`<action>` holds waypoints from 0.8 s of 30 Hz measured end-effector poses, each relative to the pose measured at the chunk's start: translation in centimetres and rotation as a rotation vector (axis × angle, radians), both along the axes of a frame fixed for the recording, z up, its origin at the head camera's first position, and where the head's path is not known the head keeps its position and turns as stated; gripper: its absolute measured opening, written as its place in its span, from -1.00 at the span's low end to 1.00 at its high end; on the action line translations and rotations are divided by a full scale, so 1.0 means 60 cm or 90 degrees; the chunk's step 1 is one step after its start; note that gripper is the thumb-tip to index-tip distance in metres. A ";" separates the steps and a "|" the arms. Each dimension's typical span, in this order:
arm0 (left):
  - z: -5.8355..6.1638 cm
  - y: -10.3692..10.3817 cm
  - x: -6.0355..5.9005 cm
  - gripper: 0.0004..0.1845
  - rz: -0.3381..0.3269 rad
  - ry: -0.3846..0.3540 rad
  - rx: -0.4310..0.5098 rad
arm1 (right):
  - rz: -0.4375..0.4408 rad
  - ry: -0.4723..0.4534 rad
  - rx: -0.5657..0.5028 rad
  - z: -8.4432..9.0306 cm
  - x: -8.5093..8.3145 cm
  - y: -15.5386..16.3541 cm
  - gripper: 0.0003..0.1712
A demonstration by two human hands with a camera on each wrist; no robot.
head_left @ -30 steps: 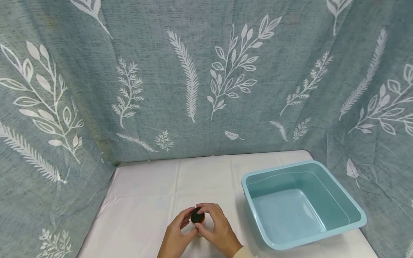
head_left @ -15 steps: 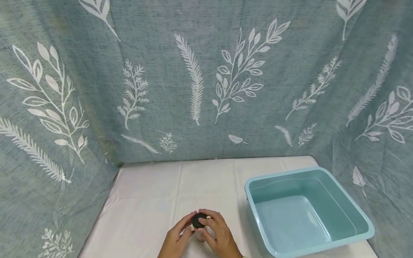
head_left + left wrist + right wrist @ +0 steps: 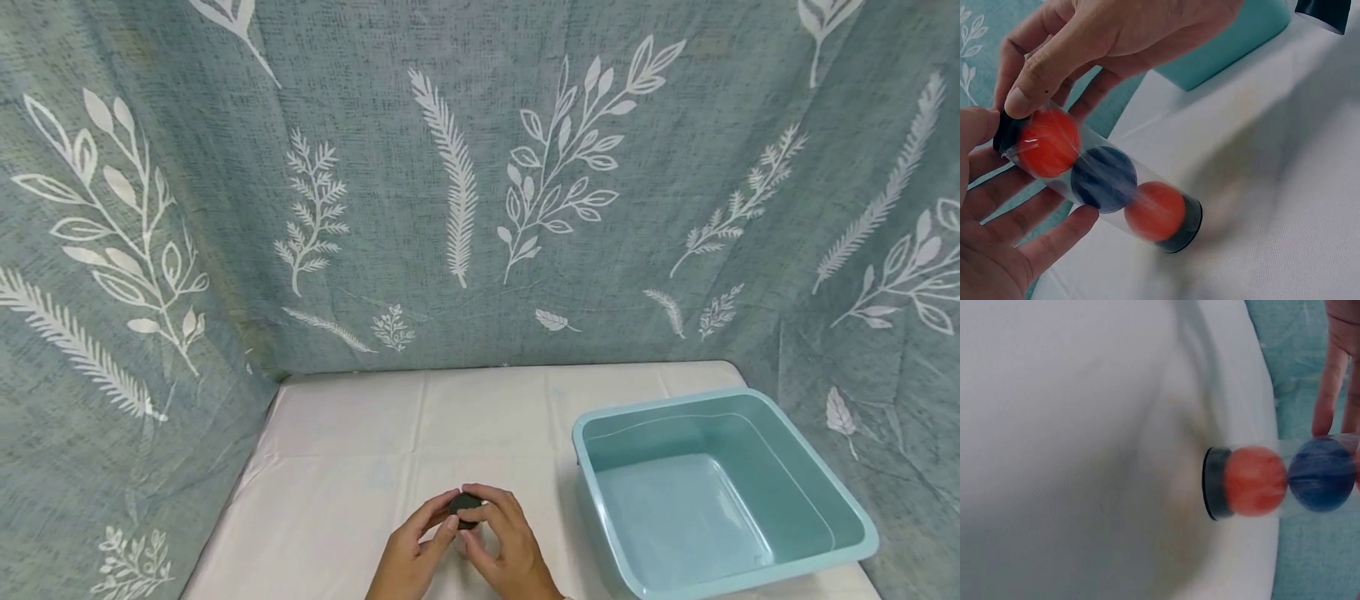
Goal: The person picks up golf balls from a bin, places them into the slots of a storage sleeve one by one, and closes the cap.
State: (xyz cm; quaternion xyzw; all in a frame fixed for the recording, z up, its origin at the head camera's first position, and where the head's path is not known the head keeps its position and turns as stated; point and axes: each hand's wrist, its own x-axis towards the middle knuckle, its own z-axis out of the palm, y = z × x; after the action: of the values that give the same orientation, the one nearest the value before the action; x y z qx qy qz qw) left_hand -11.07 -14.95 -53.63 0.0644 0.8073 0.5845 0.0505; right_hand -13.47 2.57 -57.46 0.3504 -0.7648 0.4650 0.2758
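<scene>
A clear plastic tube holds three balls in a row: an orange ball, a dark blue ball and another orange ball. Black caps close both its ends. Around the top cap, the left hand keeps its thumb and fingertips, with its other fingers along the tube's side. My right hand grips the same cap from the other side, thumb and fingers curled round it. The bottom cap is over the white tablecloth; in the head view the hands mostly hide the tube.
A light blue plastic basin stands on the white cloth-covered table to the right of the hands. A grey-green leaf-patterned curtain encloses the back and sides. Part of a black object shows at the left wrist view's corner.
Both hands stay at the tube's top with small finger shifts; the left thumb has come up to the cap's edge. The head view has shifted slightly, so the basin appears farther right.
</scene>
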 end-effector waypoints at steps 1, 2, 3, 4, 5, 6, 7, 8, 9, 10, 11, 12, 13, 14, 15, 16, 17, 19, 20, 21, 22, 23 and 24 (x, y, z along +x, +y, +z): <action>-0.001 0.000 0.000 -0.52 0.002 0.002 0.000 | -0.001 -0.004 0.000 -0.001 0.000 0.000 -0.77; -0.001 0.000 0.000 -0.52 0.002 0.003 0.001 | -0.001 -0.009 0.000 -0.002 0.001 0.000 -0.77; -0.001 0.001 0.000 -0.52 0.003 0.004 0.002 | -0.003 -0.008 -0.001 -0.003 0.001 0.000 -0.76; -0.002 0.001 0.000 -0.53 0.003 0.006 0.002 | -0.007 -0.009 -0.001 -0.004 0.003 0.000 -0.75; -0.003 0.002 0.000 -0.53 0.004 0.006 0.004 | -0.013 -0.007 -0.002 -0.006 0.004 0.001 -0.74; -0.004 0.003 0.000 -0.52 0.006 0.005 0.007 | -0.025 0.002 -0.001 -0.007 0.004 0.001 -0.74; -0.005 0.004 0.000 -0.53 0.006 0.010 0.012 | -0.039 0.014 0.001 -0.009 0.005 0.001 -0.73; -0.007 0.006 0.000 -0.53 0.010 0.010 0.020 | -0.058 0.031 0.005 -0.011 0.005 0.002 -0.73; -0.009 0.008 -0.001 -0.53 0.014 0.013 0.026 | -0.076 0.050 0.010 -0.012 0.006 0.003 -0.72; -0.011 0.010 -0.001 -0.54 0.021 0.017 0.031 | -0.093 0.066 0.015 -0.014 0.006 0.003 -0.71; -0.014 0.012 -0.001 -0.55 0.030 0.023 0.038 | -0.112 0.086 0.023 -0.016 0.006 0.004 -0.70; -0.017 0.014 -0.001 -0.56 0.039 0.029 0.045 | -0.130 0.101 0.031 -0.018 0.007 0.005 -0.70; -0.020 0.017 -0.001 -0.57 0.047 0.038 0.051 | -0.142 0.110 0.039 -0.019 0.007 0.006 -0.70; -0.022 0.019 -0.001 -0.57 0.052 0.052 0.052 | -0.153 0.118 0.050 -0.020 0.008 0.007 -0.70; -0.025 0.021 -0.001 -0.57 0.057 0.073 0.043 | -0.162 0.121 0.062 -0.020 0.009 0.008 -0.70; -0.027 0.023 -0.001 -0.59 0.059 0.093 0.034 | -0.172 0.122 0.076 -0.020 0.009 0.009 -0.70; -0.029 0.025 -0.001 -0.60 0.060 0.118 0.021 | -0.181 0.124 0.092 -0.018 0.010 0.010 -0.70; -0.031 0.027 -0.001 -0.62 0.063 0.167 -0.014 | -0.192 0.125 0.123 -0.013 0.010 0.013 -0.70; -0.032 0.028 -0.001 -0.63 0.067 0.185 -0.029 | -0.198 0.131 0.137 -0.010 0.010 0.014 -0.69; -0.033 0.029 -0.001 -0.64 0.075 0.191 -0.042 | -0.202 0.136 0.148 -0.007 0.010 0.014 -0.68; -0.034 0.029 -0.001 -0.65 0.078 0.195 -0.047 | -0.204 0.135 0.159 -0.004 0.010 0.014 -0.68; -0.035 0.028 -0.001 -0.65 0.081 0.197 -0.047 | -0.204 0.127 0.170 -0.001 0.010 0.013 -0.67; -0.035 0.028 -0.001 -0.65 0.081 0.193 -0.047 | -0.201 0.113 0.179 0.003 0.011 0.013 -0.67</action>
State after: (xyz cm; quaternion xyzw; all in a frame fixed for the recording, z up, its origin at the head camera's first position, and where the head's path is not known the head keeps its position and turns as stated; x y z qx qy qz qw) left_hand -11.10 -13.26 -55.76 0.0986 0.8288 0.5404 -0.1064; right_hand -12.83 3.34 -57.26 0.3007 -0.8403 0.2723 0.3596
